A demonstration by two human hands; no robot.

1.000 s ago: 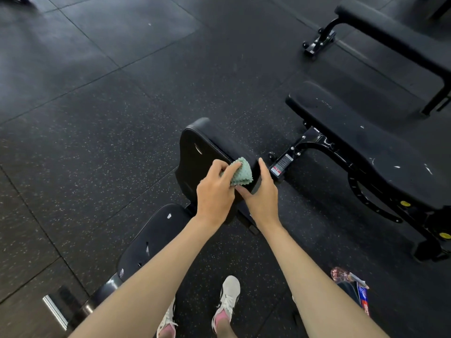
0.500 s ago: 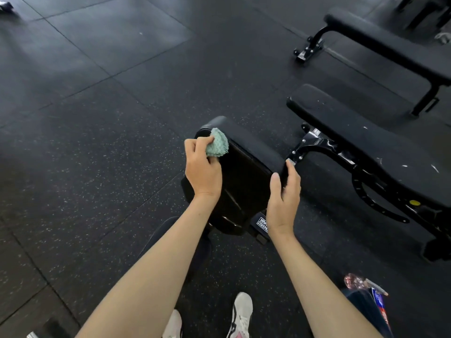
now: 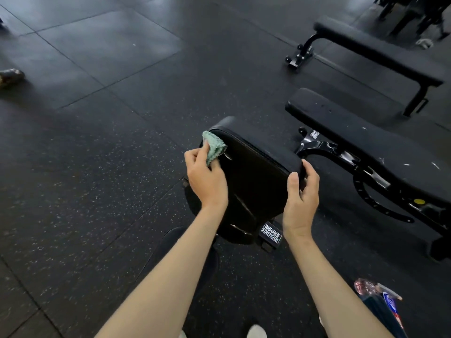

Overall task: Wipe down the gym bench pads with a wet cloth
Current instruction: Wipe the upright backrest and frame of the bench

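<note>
Reading HAMMER STRENGTH, label [image 3: 271, 233] under bench pad [image 3: 256, 172], left hand [image 3: 207, 176] pressing cloth [image 3: 213, 147]

Open rubber floor [image 3: 97, 154] left of the back pad [image 3: 256, 186], a second bench [image 3: 366, 147] near on its right.

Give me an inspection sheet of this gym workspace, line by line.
Surface: floor of dark speckled rubber tiles.
Job's things: black pad, raised; green cloth pressed on its upper left corner.
Clutter: colourful bottle at lower right, partly cut off; brown object at the left edge, unclear.
Grippers: left hand grips the cloth; right hand holds the pad's right edge.
Cables: nothing seen.
Surroundings: near bench on the right, white specks on its top; far bench beyond it.
</note>
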